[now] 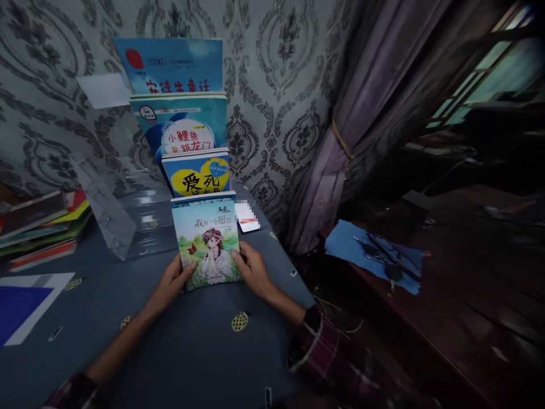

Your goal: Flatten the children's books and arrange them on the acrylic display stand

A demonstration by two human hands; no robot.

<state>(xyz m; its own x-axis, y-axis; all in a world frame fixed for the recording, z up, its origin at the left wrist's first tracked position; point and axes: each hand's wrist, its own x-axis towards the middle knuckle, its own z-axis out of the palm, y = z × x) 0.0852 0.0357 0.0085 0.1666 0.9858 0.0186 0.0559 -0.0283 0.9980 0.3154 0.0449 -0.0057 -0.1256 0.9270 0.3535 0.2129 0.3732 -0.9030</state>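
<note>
Both my hands grip a small picture-covered book [210,244], green and pale blue, with a drawn figure and a butterfly on its front. My left hand [176,275] is closed on its lower left edge, thumb on the cover. On the opposite edge, my right hand [252,267] is closed the same way. The book stands at the front of a stepped row of books. Behind it rise a blue book with a yellow heart [196,176], a teal book with a white circle [187,128] and a tall blue book [174,62]. Whatever supports the row is mostly hidden.
A clear plastic tiered rack [114,218] stands left of the row. Farther left are stacked books [46,224] and a blue-and-white sheet [25,307] on the table [170,352]. Right, past a gap, a dark red table [426,329] bears a blue cloth [344,244] with tools.
</note>
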